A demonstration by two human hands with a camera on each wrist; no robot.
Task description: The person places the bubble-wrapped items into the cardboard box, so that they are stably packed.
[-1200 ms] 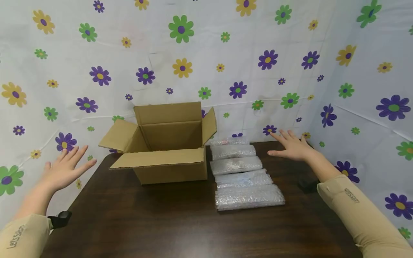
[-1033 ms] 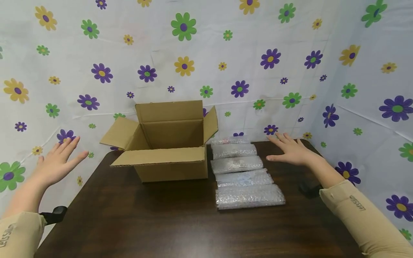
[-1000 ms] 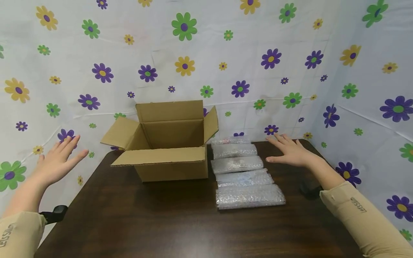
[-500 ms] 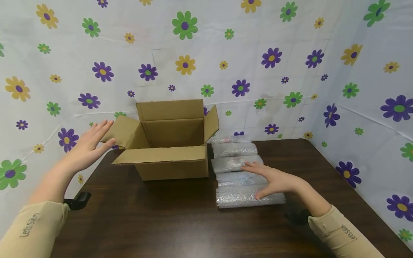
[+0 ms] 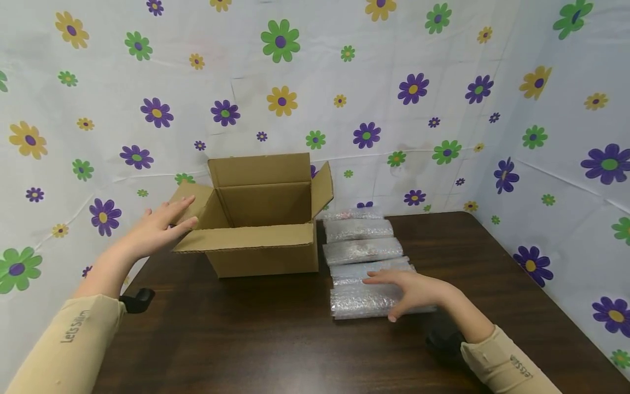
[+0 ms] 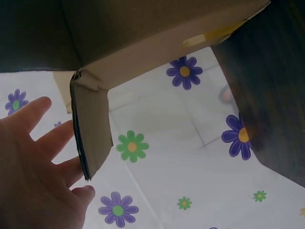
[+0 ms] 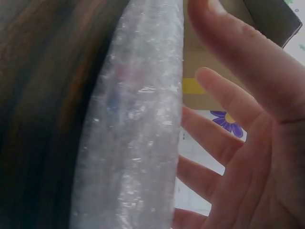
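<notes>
I have the right hand (image 5: 415,290) spread over the nearest bubble-wrapped packet (image 5: 364,301), ungripped; left hand (image 5: 159,227), fingers straight, touches the box (image 5: 261,241) flap. Next I must close on the packet.

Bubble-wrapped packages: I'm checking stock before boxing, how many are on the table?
5, in one row right of the cardboard box: farthest, second, third, fourth, nearest under the right hand.
</notes>
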